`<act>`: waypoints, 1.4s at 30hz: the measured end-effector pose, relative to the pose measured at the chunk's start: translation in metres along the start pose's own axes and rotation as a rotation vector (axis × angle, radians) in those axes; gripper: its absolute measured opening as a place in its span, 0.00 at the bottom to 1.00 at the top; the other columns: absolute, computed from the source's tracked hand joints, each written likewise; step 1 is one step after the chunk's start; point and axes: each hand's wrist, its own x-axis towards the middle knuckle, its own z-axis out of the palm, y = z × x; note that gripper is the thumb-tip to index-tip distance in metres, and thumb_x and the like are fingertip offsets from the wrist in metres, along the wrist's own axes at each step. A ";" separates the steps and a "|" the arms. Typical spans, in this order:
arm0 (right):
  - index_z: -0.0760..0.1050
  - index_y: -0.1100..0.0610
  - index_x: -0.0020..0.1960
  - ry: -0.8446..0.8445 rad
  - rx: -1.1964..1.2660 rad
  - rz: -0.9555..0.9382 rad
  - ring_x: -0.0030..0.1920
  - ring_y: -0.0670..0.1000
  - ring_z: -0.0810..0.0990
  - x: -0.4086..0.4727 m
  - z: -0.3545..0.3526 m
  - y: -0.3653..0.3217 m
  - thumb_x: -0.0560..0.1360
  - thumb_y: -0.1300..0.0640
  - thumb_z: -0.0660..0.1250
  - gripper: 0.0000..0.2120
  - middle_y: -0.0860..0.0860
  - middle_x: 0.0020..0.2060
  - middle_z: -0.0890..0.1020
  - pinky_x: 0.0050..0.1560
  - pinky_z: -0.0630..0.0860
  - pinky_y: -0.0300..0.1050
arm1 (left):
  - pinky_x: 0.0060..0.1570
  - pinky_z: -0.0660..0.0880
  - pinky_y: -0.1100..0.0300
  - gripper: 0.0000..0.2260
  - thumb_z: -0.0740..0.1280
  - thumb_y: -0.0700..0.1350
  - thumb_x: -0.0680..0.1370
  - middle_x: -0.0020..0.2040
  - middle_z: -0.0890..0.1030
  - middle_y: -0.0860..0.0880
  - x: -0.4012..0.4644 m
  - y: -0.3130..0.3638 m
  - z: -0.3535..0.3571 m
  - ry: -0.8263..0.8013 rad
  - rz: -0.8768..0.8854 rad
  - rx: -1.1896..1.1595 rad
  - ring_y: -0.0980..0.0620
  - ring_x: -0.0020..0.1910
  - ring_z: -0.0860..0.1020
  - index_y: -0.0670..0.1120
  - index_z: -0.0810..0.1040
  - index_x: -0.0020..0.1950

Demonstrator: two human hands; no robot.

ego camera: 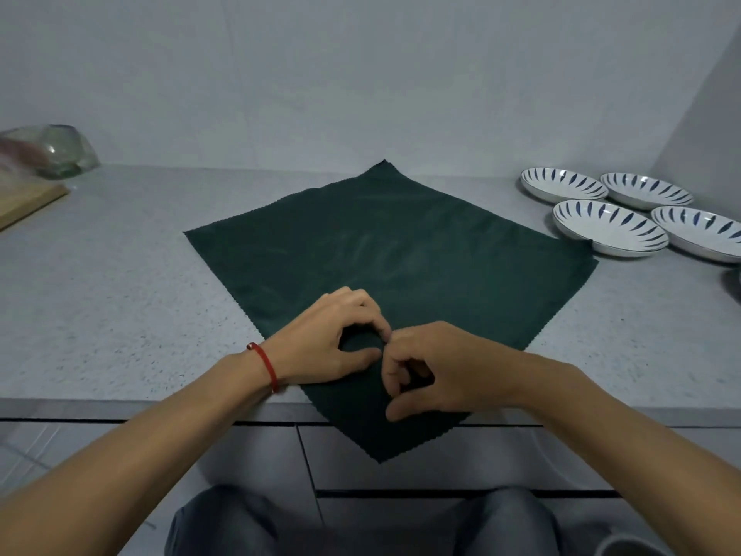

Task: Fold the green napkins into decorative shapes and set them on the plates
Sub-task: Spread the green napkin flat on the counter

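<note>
Task barely begun, by the look of it. One green napkin (pixel 401 250) lies flat on the grey speckled counter (pixel 120 294), turned as a diamond: far corner toward the wall, near corner hanging over the counter's front edge, right corner just beside the nearest plate. No fold set in it yet except a small gather near the front, btwn the hands. Four white plates w/ blue leaf marks (pixel 609 226) sit grouped at the right rear, all bare; none carries a napkin. So left to do: fold this one, place it, & prob. repeat for the other plates; no further napkins in view.

Left hand (pixel 324 339) rests on the cloth, palm down, fingers (pixel 361 302) curled & arched, thumb tucked under, pinching up a small hump of fabric. Red cord bracelet (pixel 266 365) on that wrist. Right hand (pixel 437 367) is just beside it, fingertips touching the left's; index & thumb curl inward & seem to pinch the cloth at the same spot, though the exact grip is partly hidden. Both forearms reach in from the near side, converging.

At far left: a wooden board (pixel 28 206) and a glass bowl (pixel 60 150).
</note>
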 end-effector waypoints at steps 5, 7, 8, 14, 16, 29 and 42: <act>0.69 0.47 0.57 -0.045 -0.456 -0.203 0.51 0.45 0.65 -0.012 0.027 -0.008 0.66 0.39 0.77 0.28 0.46 0.55 0.69 0.51 0.68 0.43 | 0.58 0.71 0.48 0.05 0.70 0.53 0.76 0.52 0.76 0.59 -0.001 0.001 0.003 0.011 0.006 0.028 0.55 0.54 0.74 0.59 0.79 0.52; 0.67 0.47 0.60 -0.017 -0.635 -0.211 0.49 0.46 0.64 -0.015 0.030 -0.006 0.64 0.39 0.76 0.31 0.47 0.55 0.68 0.48 0.69 0.44 | 0.58 0.71 0.48 0.06 0.71 0.52 0.76 0.52 0.76 0.59 -0.001 0.002 0.004 0.019 0.004 0.026 0.55 0.54 0.74 0.59 0.79 0.52; 0.66 0.47 0.60 -0.004 -0.683 -0.209 0.47 0.46 0.63 -0.016 0.030 -0.005 0.63 0.40 0.76 0.32 0.47 0.55 0.68 0.46 0.70 0.45 | 0.58 0.71 0.48 0.06 0.71 0.51 0.76 0.52 0.76 0.59 -0.001 0.002 0.004 0.024 0.002 0.027 0.55 0.54 0.74 0.58 0.80 0.52; 0.71 0.45 0.56 0.059 -0.374 -0.149 0.49 0.44 0.66 -0.020 0.020 -0.001 0.69 0.47 0.73 0.18 0.43 0.54 0.70 0.52 0.71 0.45 | 0.59 0.71 0.50 0.08 0.72 0.48 0.75 0.52 0.75 0.60 -0.001 0.002 0.004 0.023 -0.004 0.032 0.57 0.54 0.73 0.57 0.80 0.53; 0.74 0.43 0.55 0.025 -0.252 -0.096 0.52 0.44 0.68 -0.020 0.014 0.000 0.70 0.45 0.75 0.17 0.41 0.54 0.70 0.57 0.69 0.43 | 0.60 0.71 0.51 0.08 0.72 0.48 0.75 0.52 0.75 0.60 -0.001 0.002 0.003 0.018 -0.009 0.027 0.57 0.55 0.73 0.57 0.80 0.53; 0.81 0.47 0.38 -0.077 0.209 0.112 0.51 0.45 0.76 -0.021 0.004 -0.002 0.69 0.50 0.80 0.08 0.44 0.48 0.77 0.56 0.73 0.44 | 0.61 0.70 0.50 0.08 0.70 0.51 0.73 0.52 0.76 0.60 -0.001 0.005 0.002 0.007 -0.060 0.005 0.55 0.55 0.73 0.58 0.80 0.52; 0.83 0.57 0.41 0.130 0.580 0.174 0.36 0.45 0.74 -0.018 -0.010 0.015 0.75 0.56 0.75 0.06 0.56 0.37 0.82 0.41 0.71 0.38 | 0.62 0.70 0.54 0.08 0.66 0.51 0.77 0.50 0.79 0.57 0.001 0.007 -0.001 -0.001 -0.126 -0.111 0.55 0.55 0.75 0.53 0.83 0.51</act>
